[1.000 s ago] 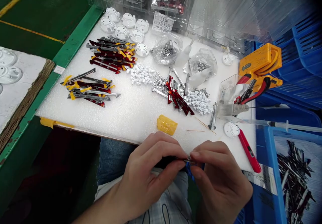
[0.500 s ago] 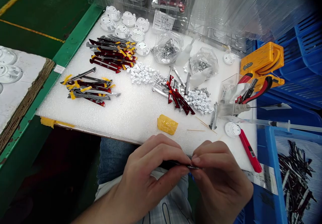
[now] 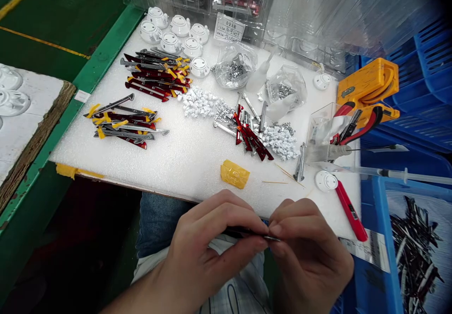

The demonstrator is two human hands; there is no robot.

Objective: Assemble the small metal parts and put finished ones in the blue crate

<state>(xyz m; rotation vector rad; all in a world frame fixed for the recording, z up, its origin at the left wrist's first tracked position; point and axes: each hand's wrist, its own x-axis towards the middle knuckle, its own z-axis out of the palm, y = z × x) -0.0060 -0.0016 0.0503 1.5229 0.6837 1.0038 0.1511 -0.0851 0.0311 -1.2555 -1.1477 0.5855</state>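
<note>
My left hand point(image 3: 208, 238) pinches a thin dark strip-like part point(image 3: 240, 230) between thumb and fingers, near the front edge of the foam-covered table. At the part's right end, the fingertips of my right hand point(image 3: 310, 243) are closed together around it. The fingers cover most of the part, so its full shape is hidden. Just beyond my hands lies a piece of yellow tape point(image 3: 235, 174). Farther back is a heap of red and silver strip parts point(image 3: 251, 135), with small white pieces point(image 3: 280, 142) beside it.
Taped strip parts point(image 3: 123, 123) lie at left, below white rounded holders point(image 3: 171, 43). Plastic bags of small metal bits point(image 3: 236, 67) are at the back. To the right are a yellow tape dispenser point(image 3: 367, 90), pliers point(image 3: 363, 128), a red cutter point(image 3: 351, 213), a syringe point(image 3: 391, 175) and a blue crate point(image 3: 383, 201).
Both hands stay almost in place on the dark part. My right fingertips have shifted slightly, and a little more of the part's right end shows. The table items are unchanged.
</note>
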